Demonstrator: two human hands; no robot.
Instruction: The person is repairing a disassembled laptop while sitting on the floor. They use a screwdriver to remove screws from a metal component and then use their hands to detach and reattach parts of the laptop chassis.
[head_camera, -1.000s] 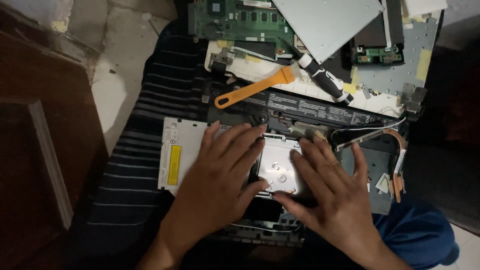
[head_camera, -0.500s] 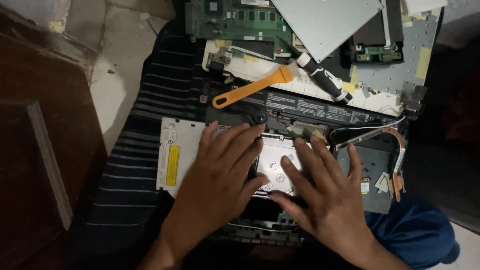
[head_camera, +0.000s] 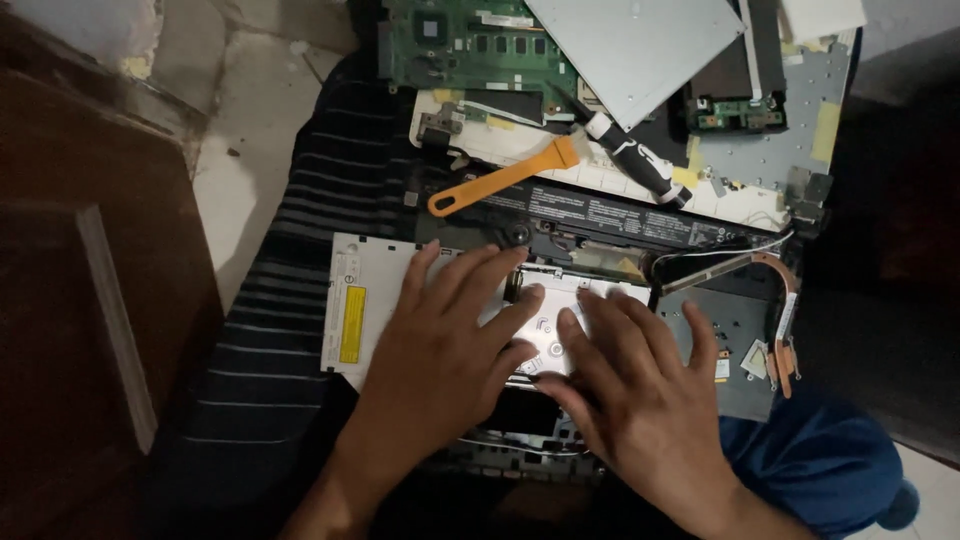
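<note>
You are pressing both hands flat on a silver hard drive (head_camera: 548, 330) that is sitting in the opened laptop chassis (head_camera: 620, 225) in front of you. Your left hand (head_camera: 440, 345) is lying palm down with its fingers spread, covering the drive's left edge and part of the white optical drive (head_camera: 362, 310) just beside it; that optical drive is carrying a yellow label. Your right hand (head_camera: 640, 385) is also lying open, fingers splayed, its fingertips touching the drive's right and lower part. Neither hand is gripping anything; both are resting open on the drive, thumbs nearly meeting over its middle.

Beyond your fingers, the long black battery (head_camera: 620, 212) is running across the chassis. An orange pry tool (head_camera: 505, 177) is lying slantwise above it, and a black-and-white screwdriver (head_camera: 635, 160) is lying just beside the tool's wide end. A green circuit board (head_camera: 470, 45) and a grey metal panel (head_camera: 640, 50) are lying further off. To your right, a copper heat pipe (head_camera: 780, 300) is curving along the chassis edge. All of it is resting on a dark striped cloth (head_camera: 300, 250).
</note>
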